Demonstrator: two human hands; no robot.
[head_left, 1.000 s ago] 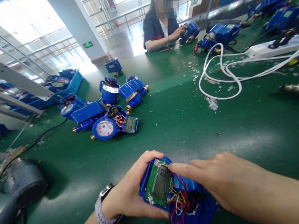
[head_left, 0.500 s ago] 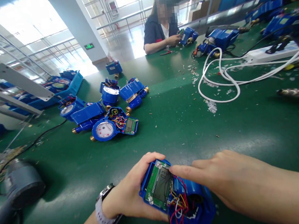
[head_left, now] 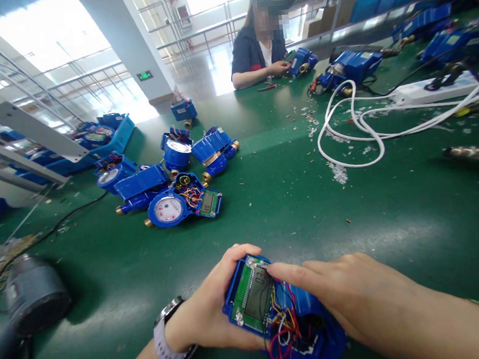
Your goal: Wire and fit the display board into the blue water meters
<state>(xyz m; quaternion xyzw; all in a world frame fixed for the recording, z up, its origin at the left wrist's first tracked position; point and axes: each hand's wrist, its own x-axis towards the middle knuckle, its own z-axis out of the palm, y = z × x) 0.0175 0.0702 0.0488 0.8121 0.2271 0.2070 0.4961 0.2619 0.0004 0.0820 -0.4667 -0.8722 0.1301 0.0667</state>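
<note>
A blue water meter point(head_left: 327, 342) is low in the middle, its cover swung out to show a green circuit board with a grey LCD display point(head_left: 260, 292). Red, yellow, white and black wires point(head_left: 284, 332) run from the board into the opened housing. My left hand point(head_left: 217, 304) grips the display cover, thumb and fingers around its edges. My right hand point(head_left: 336, 283) points its index finger onto the board's upper right corner, beside the display. Its other fingers look curled, and its thumb is hidden. Digits show on the display, too blurred to read surely.
Several blue water meters point(head_left: 169, 208) stand left of centre, one open. A blue crate point(head_left: 122, 136) of meters is behind them. A grey heat-gun-like tool point(head_left: 38, 297) lies at left. A white cable point(head_left: 381, 139) loops at right near a power strip point(head_left: 437, 88). A co-worker point(head_left: 250, 61) sits opposite.
My right hand and its index fingertip have shifted slightly left, still on the board's corner. My left hand keeps its hold on the cover. The opposite person's hands moved a little.
</note>
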